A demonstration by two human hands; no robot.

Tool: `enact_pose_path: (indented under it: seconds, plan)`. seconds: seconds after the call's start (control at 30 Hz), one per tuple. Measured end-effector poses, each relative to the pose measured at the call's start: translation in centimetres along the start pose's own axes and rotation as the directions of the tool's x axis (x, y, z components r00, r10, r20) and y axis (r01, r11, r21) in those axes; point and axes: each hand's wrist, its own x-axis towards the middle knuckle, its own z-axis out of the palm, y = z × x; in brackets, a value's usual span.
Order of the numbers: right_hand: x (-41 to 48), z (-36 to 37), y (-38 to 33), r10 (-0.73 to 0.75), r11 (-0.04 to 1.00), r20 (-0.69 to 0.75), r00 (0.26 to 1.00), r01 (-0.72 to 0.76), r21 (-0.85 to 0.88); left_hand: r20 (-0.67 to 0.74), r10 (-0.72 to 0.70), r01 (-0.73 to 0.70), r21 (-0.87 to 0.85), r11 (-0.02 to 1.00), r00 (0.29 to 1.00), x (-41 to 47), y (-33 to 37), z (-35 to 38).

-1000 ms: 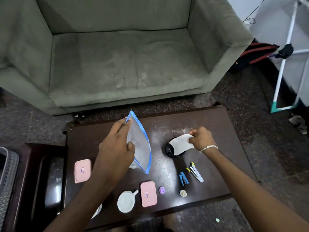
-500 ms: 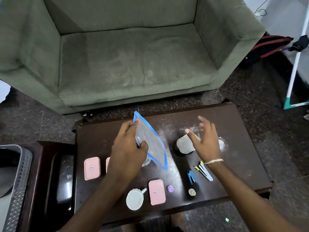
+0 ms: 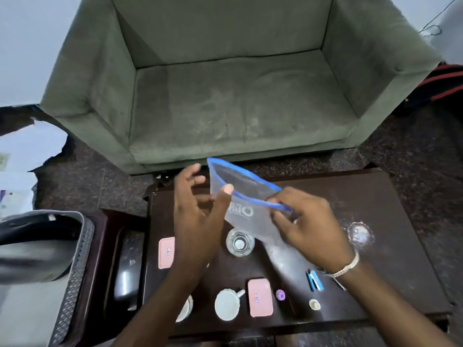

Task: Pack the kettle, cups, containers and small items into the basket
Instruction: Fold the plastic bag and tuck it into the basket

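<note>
While left hand holds bag, right hand joins

Dim indoor light, sheen on the dark table, wide-angle bending at edges, motion-blurred hands

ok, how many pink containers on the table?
2 in view. Left pink container sits beside the left forearm; near pink container between the white cup and purple cap. The forearm may hide another.

right hand: now pinching zip bag rim | left hand: fingers spread, thumb holding
</note>
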Motion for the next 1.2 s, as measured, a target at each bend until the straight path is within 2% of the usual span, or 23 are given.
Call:
enact_pose_path:
  seconds: [0.07,0.13,0.2,0.23,0.33,0.43,0.5,0.67,0.73,0.83,0.93,1.03,1.2]
  plan:
    - [1.3,-2.2,-1.0,-0.002,0.981,0.012,1.000,0.000,0.196,0.022,-0.025,0.027,-0.120,0.992,0.999,0.7,-0.6,-2.0]
    - [2.8,-4.5,-1.8,-0.023,0.923,0.053,0.998,0.001,0.384,0.192,-0.055,0.090,-0.182,0.979,0.980,1.8,-1.2,-4.0]
    - [4.2,-6.4,-2.3,-0.039,0.851,0.049,0.998,0.008,0.526,0.372,-0.023,0.130,-0.267,0.955,0.928,2.5,-1.1,-5.0]
    - [4.9,-6.9,-2.3,-0.035,0.800,0.031,0.999,0.009,0.601,0.412,0.003,0.134,-0.305,0.943,0.911,2.7,-0.9,-5.1]
    - [6.2,-6.3,-1.9,0.032,0.591,0.002,0.999,-0.020,0.806,0.346,0.040,0.088,-0.347,0.934,0.938,2.9,0.2,-4.0]
    - [5.1,-2.7,-0.9,0.162,0.526,0.056,0.985,-0.134,0.840,0.271,0.032,0.084,-0.406,0.910,0.962,2.8,0.7,-2.8]
    - [3.6,0.1,-0.2,0.187,0.534,0.067,0.980,-0.158,0.831,0.264,0.030,0.087,-0.421,0.903,0.964,2.9,0.5,-2.6]
    - [2.3,2.6,1.0,0.178,0.616,-0.015,0.984,-0.100,0.781,0.333,0.055,0.072,-0.358,0.931,0.941,3.0,-0.5,-3.1]
    - [2.3,2.5,1.3,0.176,0.637,-0.003,0.984,-0.111,0.763,0.316,0.037,0.064,-0.305,0.950,0.948,3.0,-1.0,-3.5]
    - [2.5,2.1,1.4,0.133,0.708,0.020,0.991,-0.110,0.698,0.291,-0.025,0.127,-0.338,0.933,0.957,2.9,-1.3,-3.9]
    - [2.8,1.9,1.6,0.141,0.692,0.083,0.987,-0.158,0.705,0.273,-0.039,0.138,-0.351,0.926,0.961,3.1,-1.2,-3.8]
    - [3.2,1.9,1.5,0.186,0.686,0.110,0.976,-0.210,0.697,0.284,-0.039,0.120,-0.275,0.954,0.958,3.4,-1.4,-3.7]
    - [3.6,2.3,1.2,0.305,0.838,0.046,0.951,-0.291,0.462,0.234,-0.083,0.104,-0.080,0.991,0.969,3.4,-1.8,-3.5]
